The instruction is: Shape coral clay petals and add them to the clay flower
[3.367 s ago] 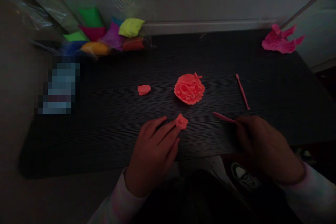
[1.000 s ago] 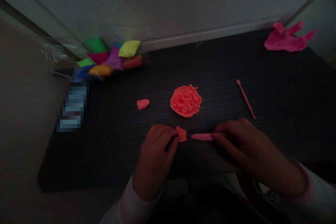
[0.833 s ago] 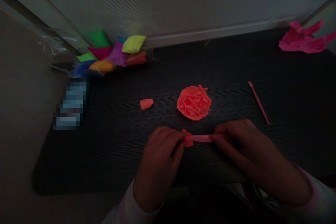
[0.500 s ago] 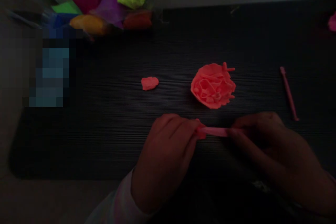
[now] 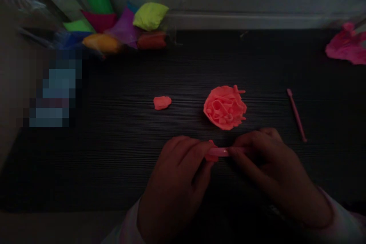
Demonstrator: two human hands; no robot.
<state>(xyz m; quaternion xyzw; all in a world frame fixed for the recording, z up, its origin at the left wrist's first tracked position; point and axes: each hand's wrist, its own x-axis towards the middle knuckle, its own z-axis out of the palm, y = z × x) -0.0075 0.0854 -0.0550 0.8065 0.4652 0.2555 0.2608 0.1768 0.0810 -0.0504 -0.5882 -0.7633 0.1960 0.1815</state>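
Note:
My left hand (image 5: 177, 183) is closed on a small piece of coral modelling clay (image 5: 212, 158), most of it hidden by the fingers. Between thumb and fingers, my right hand (image 5: 274, 175) pinches a slim pink modelling tool (image 5: 225, 152). The tool lies across the clay and reaches to the left fingertips. Just beyond both hands sits a coral clay shape (image 5: 224, 106), cup-like with a ruffled rim and folded strips inside. A small flat coral clay lump (image 5: 162, 103) lies to its left.
A second pink modelling tool (image 5: 297, 116) lies on the dark ribbed table (image 5: 114, 148) at right. Several colourful clay packs, one yellow-green (image 5: 151, 16), sit in clear plastic at the back left. A crumpled pink piece (image 5: 345, 47) is at the far right. A blurred-out patch covers the left.
The view has tilted up, bringing more of the pink piece at right into sight. My right hand has moved closer to my left, so less of the tool shows between them.

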